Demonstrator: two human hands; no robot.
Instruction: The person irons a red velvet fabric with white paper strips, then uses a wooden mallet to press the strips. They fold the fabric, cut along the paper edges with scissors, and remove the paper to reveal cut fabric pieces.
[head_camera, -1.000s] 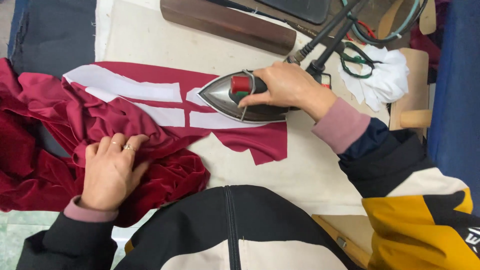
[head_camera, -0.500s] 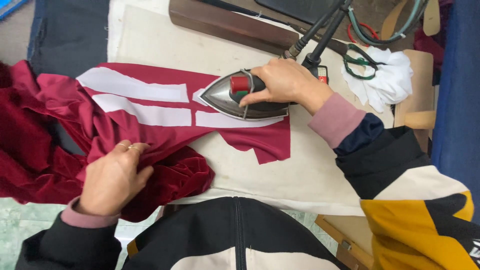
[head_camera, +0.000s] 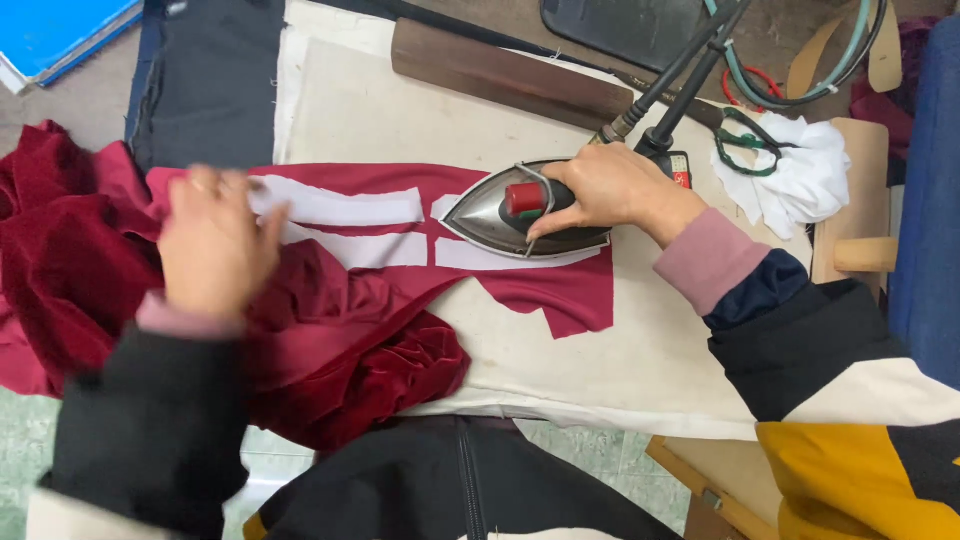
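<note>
Meanwhile the right hand has its fingers clenched around the iron, the left hand spread loosely above red velvet.

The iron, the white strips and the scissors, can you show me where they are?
iron (head_camera: 490, 215): head view, on its shiny metal body near the pointed nose.
white strips (head_camera: 345, 207): head view, on the middle of the upper strip lying on the red cloth.
scissors (head_camera: 745, 150): head view, on the green handles resting on the white rag.

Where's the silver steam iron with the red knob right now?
Head view, right of centre: the silver steam iron sits on white strips over dark red fabric, gripped by the right hand.
</note>
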